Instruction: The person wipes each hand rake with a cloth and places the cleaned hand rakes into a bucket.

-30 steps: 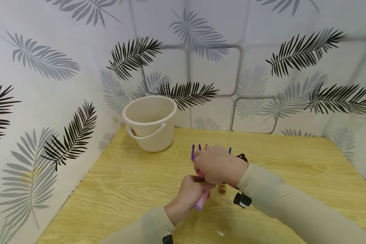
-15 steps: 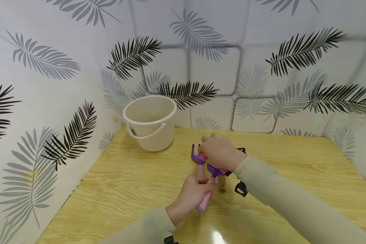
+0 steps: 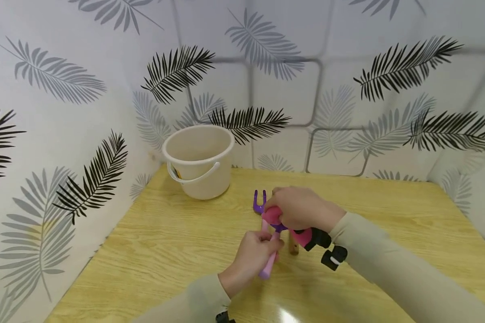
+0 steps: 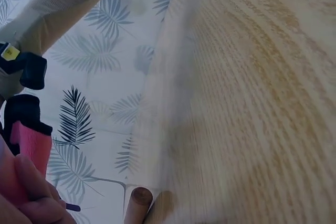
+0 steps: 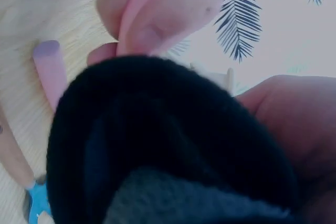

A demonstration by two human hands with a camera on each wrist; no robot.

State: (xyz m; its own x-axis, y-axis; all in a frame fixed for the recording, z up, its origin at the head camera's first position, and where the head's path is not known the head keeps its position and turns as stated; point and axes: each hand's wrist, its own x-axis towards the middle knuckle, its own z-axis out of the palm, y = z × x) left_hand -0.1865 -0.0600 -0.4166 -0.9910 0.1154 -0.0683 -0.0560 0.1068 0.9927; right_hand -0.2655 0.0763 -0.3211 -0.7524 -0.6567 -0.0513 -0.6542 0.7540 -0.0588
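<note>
In the head view my left hand (image 3: 250, 253) grips the pink handle (image 3: 268, 267) of a small purple-headed garden tool, whose head is mostly covered. Just above it, my right hand (image 3: 301, 207) holds a pink glove (image 3: 272, 215) with a black cuff (image 3: 319, 237) over the tool's purple neck (image 3: 280, 227). The right wrist view looks into the glove's dark cuff opening (image 5: 157, 129), with the left fingers (image 5: 163, 30) round pink beyond it. A purple two-pronged hand fork (image 3: 259, 204) with a pink handle lies beside the hands. In the left wrist view, pink glove fabric (image 4: 34, 150) borders the fingers.
A cream bucket (image 3: 206, 181) with its handle hanging down stands at the back left of the wooden table (image 3: 178, 251). Near the right hand lies a tool with a wooden handle (image 3: 293, 248) and blue head (image 5: 38, 199). Leaf-patterned walls rise behind and at the left.
My right hand has shifted slightly right and nearer, bringing the pink glove and its black cuff more into view. The left hand keeps its grip on the pink handle, nearly still.
</note>
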